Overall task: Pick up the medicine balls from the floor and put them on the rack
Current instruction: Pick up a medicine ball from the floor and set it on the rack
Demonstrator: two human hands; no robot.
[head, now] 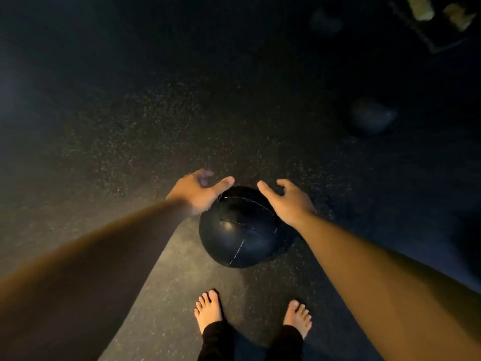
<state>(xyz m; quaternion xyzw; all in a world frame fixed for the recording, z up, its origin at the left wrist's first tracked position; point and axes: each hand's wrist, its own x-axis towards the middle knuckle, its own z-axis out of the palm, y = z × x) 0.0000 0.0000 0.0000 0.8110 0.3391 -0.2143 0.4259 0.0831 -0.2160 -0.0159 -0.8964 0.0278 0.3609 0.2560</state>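
Progress looks early. The nearest medicine ball (239,230) sits on the floor (156,126), not yet lifted, and a second ball (371,117) lies dim and well beyond the right hand (289,201), farther out and to its outer side. A fainter round shape beyond that may be a third, but it is too dark to tell. A dark frame (437,29) far past the right hand could be the rack; nothing can be seen resting on it. So, judging from this view, every ball visible remains to be carried.

The black, stitched ball lies directly between the two hands and slightly below them, just ahead of the bare feet (209,311). The left hand (200,194) is spread and released, holding nothing. Its thumb reaches over the ball's far left shoulder, and whether it touches the leather cannot be told. The right hand is likewise spread and holding nothing, with its palm over the ball's upper right side and its fingers pointing beyond the ball. Both hands flank the ball, and the step in hand appears to be closing in from either side to take hold.
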